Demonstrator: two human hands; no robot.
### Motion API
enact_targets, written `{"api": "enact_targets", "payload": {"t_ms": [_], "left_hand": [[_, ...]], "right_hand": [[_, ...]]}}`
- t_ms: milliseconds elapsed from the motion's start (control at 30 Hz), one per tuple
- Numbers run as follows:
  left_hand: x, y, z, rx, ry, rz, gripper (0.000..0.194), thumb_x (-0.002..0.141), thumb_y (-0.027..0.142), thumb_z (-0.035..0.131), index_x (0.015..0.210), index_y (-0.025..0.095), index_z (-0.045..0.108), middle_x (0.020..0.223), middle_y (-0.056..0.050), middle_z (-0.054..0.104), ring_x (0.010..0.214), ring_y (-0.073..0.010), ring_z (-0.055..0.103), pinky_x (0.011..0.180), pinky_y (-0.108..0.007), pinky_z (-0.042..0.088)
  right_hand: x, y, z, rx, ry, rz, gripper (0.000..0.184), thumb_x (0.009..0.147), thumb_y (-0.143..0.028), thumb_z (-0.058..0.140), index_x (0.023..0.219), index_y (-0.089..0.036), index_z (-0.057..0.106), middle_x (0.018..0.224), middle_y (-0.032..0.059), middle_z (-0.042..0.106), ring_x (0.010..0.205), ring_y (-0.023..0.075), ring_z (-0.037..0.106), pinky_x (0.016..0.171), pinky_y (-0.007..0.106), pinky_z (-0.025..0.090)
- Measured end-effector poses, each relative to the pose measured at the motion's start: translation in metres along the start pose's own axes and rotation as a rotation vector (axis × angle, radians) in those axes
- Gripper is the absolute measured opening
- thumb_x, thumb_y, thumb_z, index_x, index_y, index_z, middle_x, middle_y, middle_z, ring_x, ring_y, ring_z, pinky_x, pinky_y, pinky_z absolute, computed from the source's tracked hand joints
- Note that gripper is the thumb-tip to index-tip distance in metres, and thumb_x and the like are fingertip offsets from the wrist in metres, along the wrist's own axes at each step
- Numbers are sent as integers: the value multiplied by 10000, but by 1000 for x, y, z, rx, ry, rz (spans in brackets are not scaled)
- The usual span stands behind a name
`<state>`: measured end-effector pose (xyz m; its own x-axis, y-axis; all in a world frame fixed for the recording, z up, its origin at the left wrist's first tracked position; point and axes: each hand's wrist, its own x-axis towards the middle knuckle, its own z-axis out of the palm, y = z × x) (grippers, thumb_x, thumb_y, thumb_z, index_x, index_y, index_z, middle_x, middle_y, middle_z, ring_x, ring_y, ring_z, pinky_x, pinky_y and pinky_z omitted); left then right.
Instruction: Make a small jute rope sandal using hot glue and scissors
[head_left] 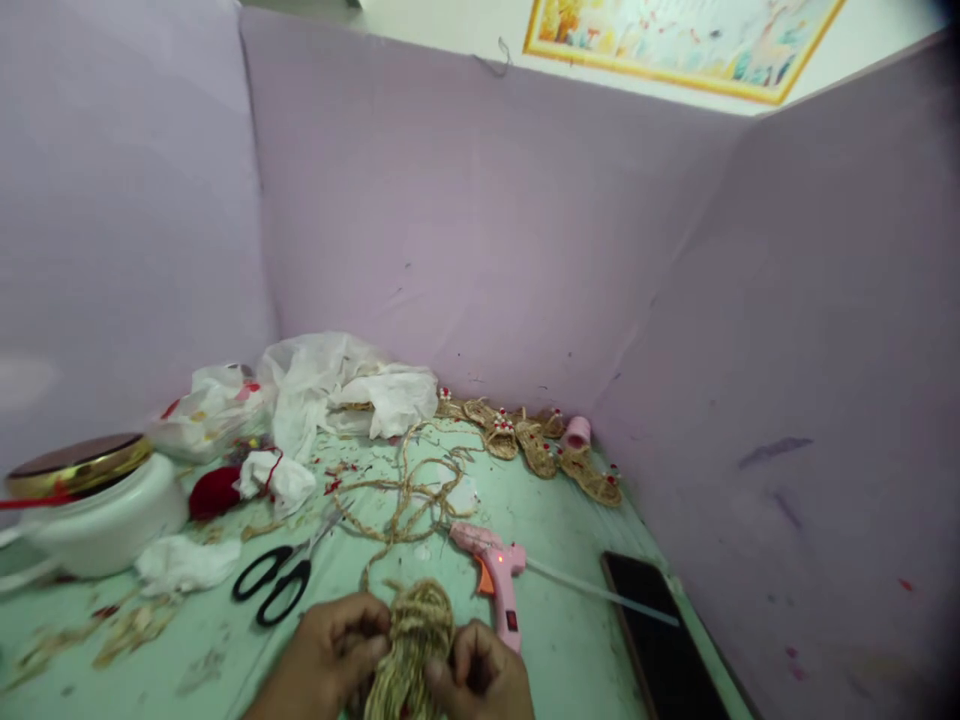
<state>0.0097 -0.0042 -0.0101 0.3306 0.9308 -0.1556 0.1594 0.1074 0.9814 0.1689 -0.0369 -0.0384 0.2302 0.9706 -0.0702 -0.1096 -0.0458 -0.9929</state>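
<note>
At the bottom middle, my left hand and my right hand grip a tan bundle of straw strands from both sides. The fingers of each hand are curled and pinched at its edges, and its lower end runs out of view. From near my left hand a braided straw cord leads away in loose loops over the table. Just beyond my right hand lies a pink hot glue gun with an orange trigger, a lit indicator and a glue stick in its back. Black-handled scissors rest left of the cord.
Small woven straw sandals with red and white beads line the back right, beside a pink spool. A phone lies right. White plastic bags, red yarn and a white gold-lidded jar stand left. Lilac partitions enclose the table.
</note>
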Motion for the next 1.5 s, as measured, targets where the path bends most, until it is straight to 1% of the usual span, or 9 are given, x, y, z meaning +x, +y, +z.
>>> {"api": "enact_targets", "payload": {"t_ms": [133, 300, 567, 733, 833, 1033, 1167, 1267, 1500], "left_hand": [[-2, 16, 7, 0, 63, -19, 246, 615, 374, 605, 646, 134, 562, 509, 24, 495, 433, -92, 436, 432, -203, 370], [-4, 12, 12, 40, 121, -4, 229, 634, 350, 576, 715, 136, 583, 570, 8, 549, 460, -102, 476, 462, -226, 418], [-10, 14, 3, 321, 128, 285, 132, 723, 202, 544, 689, 152, 661, 664, -31, 635, 654, -142, 561, 642, -248, 408], [-6, 6, -1, 474, 85, 396, 157, 788, 158, 496, 750, 156, 649, 698, -24, 649, 663, -126, 581, 641, -224, 418], [-4, 1, -2, 547, 92, 435, 153, 804, 147, 487, 777, 166, 636, 702, -8, 647, 660, -115, 587, 633, -209, 426], [4, 4, -2, 564, 66, 362, 130, 776, 143, 509, 733, 176, 628, 657, 6, 617, 607, -116, 566, 582, -210, 418], [10, 7, 0, 522, 79, 222, 104, 743, 160, 541, 691, 171, 631, 656, -5, 607, 597, -130, 566, 570, -224, 426], [14, 7, 1, 491, 99, 164, 95, 719, 158, 556, 666, 173, 634, 662, -14, 620, 636, -152, 585, 601, -242, 440], [15, -1, 1, 354, 98, 106, 119, 723, 182, 533, 665, 178, 637, 652, -11, 601, 570, -133, 557, 514, -225, 418]], "right_hand": [[-4, -17, -7, -10, -20, 60, 318, 550, -278, 676, 494, -208, 371, 477, -69, 358, 484, 85, 306, 477, 212, 260], [-7, -27, -9, -7, 3, 76, 237, 554, -246, 678, 543, -193, 447, 511, -61, 433, 504, 97, 380, 483, 209, 314], [-8, -29, -7, -5, -16, 97, 231, 569, -235, 687, 684, -196, 491, 566, -41, 553, 545, 129, 503, 518, 225, 385], [-6, -25, -7, -110, -79, 62, 208, 650, -229, 654, 822, -186, 544, 713, 7, 637, 664, 164, 576, 621, 266, 436], [-6, -24, -8, -137, -105, 64, 172, 675, -216, 626, 833, -181, 567, 742, 17, 640, 685, 168, 579, 639, 271, 440], [-3, -22, -9, -232, -101, 79, 99, 679, -191, 609, 735, -191, 527, 601, -34, 545, 566, 132, 493, 526, 229, 386], [-7, -27, -8, -334, -58, 28, 55, 702, -177, 591, 735, -192, 549, 621, -23, 563, 580, 139, 515, 542, 231, 400], [-11, -28, -6, -413, 6, -25, 46, 708, -166, 591, 737, -194, 570, 660, -15, 586, 599, 142, 529, 575, 237, 407], [-7, -25, -5, -189, 25, 108, 96, 651, -204, 636, 699, -184, 555, 597, -32, 551, 555, 121, 490, 516, 218, 388]]}}
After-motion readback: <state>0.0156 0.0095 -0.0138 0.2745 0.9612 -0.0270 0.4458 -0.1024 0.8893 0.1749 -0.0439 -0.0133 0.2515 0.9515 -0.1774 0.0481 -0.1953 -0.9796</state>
